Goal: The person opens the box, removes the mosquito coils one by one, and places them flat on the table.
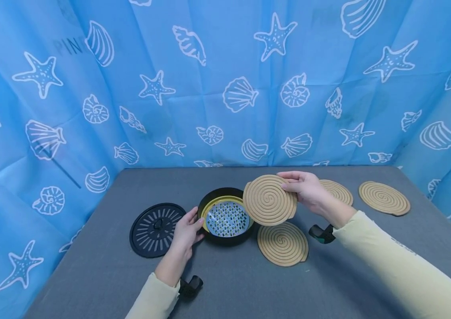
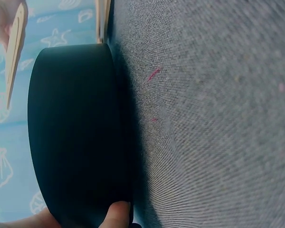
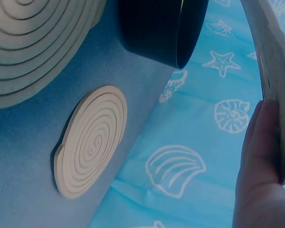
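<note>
My right hand (image 1: 302, 188) pinches a tan mosquito coil (image 1: 270, 200) by its upper right edge, thumb on the near face. The coil is raised and tilted, overlapping the right rim of a round black mosquito coil holder (image 1: 227, 240) in the head view. In the right wrist view, the held coil (image 3: 270, 52) shows edge-on. With thumb and fingers, my left hand (image 1: 185, 232) grips the holder's left rim. Inside the holder lie a yellow ring (image 1: 208, 204) and a silvery plate (image 1: 227, 219) with many small holes. The holder's tall black wall (image 2: 76, 123) fills much of the left wrist view.
A slotted black lid (image 1: 151, 237) lies left of the holder, partly behind my left hand. One coil (image 1: 283, 243) lies below the held one. Two more, a partly hidden coil (image 1: 338, 192) and a coil (image 1: 384, 198), lie farther right. A blue curtain (image 1: 225, 119) hangs behind the grey table.
</note>
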Tool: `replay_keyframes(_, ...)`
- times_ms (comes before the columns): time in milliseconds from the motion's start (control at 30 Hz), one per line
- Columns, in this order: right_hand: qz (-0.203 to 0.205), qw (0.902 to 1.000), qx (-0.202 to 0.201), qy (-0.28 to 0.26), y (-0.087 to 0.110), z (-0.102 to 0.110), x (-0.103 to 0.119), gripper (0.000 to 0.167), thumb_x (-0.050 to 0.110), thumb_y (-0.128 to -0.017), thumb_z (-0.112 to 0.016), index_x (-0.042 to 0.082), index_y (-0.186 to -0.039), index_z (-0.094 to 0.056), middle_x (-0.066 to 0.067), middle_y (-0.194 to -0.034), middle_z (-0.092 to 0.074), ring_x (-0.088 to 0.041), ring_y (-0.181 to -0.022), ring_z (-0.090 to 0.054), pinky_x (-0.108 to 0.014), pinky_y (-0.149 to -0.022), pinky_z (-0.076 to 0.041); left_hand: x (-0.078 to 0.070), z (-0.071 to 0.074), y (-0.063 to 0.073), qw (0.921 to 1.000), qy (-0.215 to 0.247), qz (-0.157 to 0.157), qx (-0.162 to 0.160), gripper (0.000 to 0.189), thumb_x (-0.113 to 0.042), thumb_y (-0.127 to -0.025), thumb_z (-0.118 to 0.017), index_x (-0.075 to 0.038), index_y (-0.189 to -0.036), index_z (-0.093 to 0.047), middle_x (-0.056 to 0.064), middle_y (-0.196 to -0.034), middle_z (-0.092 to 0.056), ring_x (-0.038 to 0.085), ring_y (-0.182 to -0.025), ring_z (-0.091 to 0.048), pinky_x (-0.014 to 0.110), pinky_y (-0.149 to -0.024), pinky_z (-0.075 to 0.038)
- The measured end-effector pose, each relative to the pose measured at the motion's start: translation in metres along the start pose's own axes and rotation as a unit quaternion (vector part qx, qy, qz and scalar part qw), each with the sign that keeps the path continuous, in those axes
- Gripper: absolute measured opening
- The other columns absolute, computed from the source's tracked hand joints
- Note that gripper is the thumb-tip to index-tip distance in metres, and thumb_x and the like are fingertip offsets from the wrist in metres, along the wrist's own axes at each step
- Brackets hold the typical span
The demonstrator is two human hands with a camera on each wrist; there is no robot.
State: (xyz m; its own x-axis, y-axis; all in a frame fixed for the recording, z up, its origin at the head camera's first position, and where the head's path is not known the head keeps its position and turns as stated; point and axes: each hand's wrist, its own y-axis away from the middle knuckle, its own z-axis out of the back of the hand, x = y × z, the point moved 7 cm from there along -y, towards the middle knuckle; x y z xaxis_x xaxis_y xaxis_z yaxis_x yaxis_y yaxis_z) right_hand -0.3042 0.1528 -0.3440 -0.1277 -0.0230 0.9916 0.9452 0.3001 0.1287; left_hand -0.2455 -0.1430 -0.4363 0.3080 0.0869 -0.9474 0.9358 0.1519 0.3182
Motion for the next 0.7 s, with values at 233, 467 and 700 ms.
replay_keyframes(233, 0.000, 1.0000, -0.002, -0.005, 0.007, 0.009, 0.002, 0.054, -0.006, -0.098, -0.048, -0.014, -0.146, -0.024, 0.006, -0.092, -0.068, -0.006, -0.083, -0.069, -0.023, -0.077, -0.056, 0.000, 0.000, -0.001, 1.0000, 0.000, 0.002, -0.002, 0.050, -0.007, -0.102, -0.048, -0.008, -0.150, -0.035, 0.018, -0.152, -0.036, 0.035, -0.131, -0.045, 0.053, -0.099, -0.045)
replay_keyframes(467, 0.007, 0.9999, -0.001, -0.009, 0.013, 0.018, 0.001, 0.055, -0.004, -0.099, -0.048, -0.014, -0.146, -0.022, 0.007, -0.093, -0.068, -0.005, -0.084, -0.068, -0.022, -0.076, -0.056, 0.000, 0.000, 0.000, 1.0000, -0.005, 0.002, -0.001, 0.050, -0.008, -0.102, -0.048, -0.008, -0.150, -0.035, 0.018, -0.152, -0.036, 0.035, -0.130, -0.046, 0.052, -0.098, -0.046)
replay_keyframes(700, 0.006, 0.9999, -0.003, -0.015, 0.019, 0.028, -0.001, 0.057, -0.002, -0.098, -0.050, -0.014, -0.146, -0.021, 0.007, -0.093, -0.068, -0.005, -0.084, -0.067, -0.021, -0.075, -0.056, 0.000, 0.000, 0.001, 1.0000, -0.007, 0.003, 0.000, 0.050, -0.008, -0.102, -0.048, -0.007, -0.150, -0.035, 0.018, -0.152, -0.036, 0.034, -0.130, -0.046, 0.050, -0.098, -0.047)
